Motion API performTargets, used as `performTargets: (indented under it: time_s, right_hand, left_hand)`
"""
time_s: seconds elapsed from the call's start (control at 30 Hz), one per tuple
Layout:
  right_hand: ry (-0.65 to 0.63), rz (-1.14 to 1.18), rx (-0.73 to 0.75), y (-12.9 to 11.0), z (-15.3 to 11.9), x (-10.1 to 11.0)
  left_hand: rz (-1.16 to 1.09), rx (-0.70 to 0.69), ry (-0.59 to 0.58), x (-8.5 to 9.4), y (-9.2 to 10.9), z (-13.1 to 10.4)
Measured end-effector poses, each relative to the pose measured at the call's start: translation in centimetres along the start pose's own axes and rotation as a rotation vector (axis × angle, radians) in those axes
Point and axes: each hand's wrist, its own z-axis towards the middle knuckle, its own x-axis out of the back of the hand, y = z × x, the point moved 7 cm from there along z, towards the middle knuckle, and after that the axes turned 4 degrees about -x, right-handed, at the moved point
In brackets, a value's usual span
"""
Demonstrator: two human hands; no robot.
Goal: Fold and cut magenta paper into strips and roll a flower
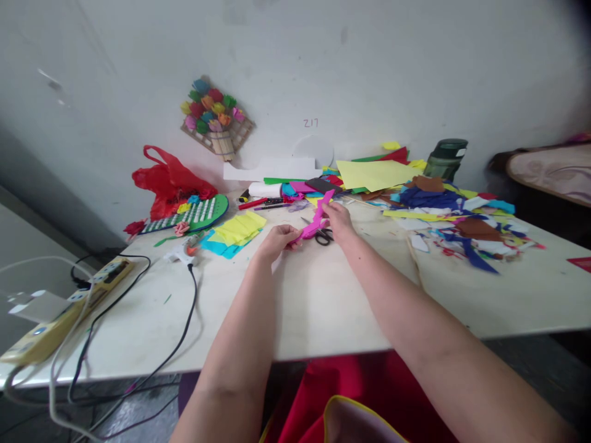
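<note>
Between my two hands, above the middle of the table, stretches a crinkled strip of magenta crepe paper (316,223). My left hand (281,239) pinches its lower left end. At the upper right part, my right hand (337,220) has its fingers closed on the strip. Black-handled scissors (324,237) lie on the table just behind and under the paper, their blades partly hidden. Left of my left hand lie yellow paper sheets (240,227) on top of blue paper sheets (223,247).
Paper scraps (475,234) cover the table's right side, near a dark green bottle (446,159). At left are a glue gun (181,253), a power strip (69,307) with trailing cables, a red plastic bag (170,181) and a green decorated board (215,212). A paper-flower craft (215,117) leans on the wall.
</note>
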Motion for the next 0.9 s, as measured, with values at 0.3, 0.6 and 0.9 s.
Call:
performTargets:
  time_s: [0.3,0.6,0.9]
  right_hand:
    - [-0.12,-0.14,0.165,-1.7,0.3,-0.3]
    - [-0.313,-0.161,0.17,-2.2,-0.2,-0.7]
    - [-0.618,-0.424,0.087,-1.4,-2.3,-3.4]
  left_hand:
    - [0.254,0.018,0.013,1.2,-0.2,0.1]
    - [0.288,0.046,-0.031,1.6,-0.9,0.0]
    - [0.355,0.061,-0.074,1.3,-1.1,0.1]
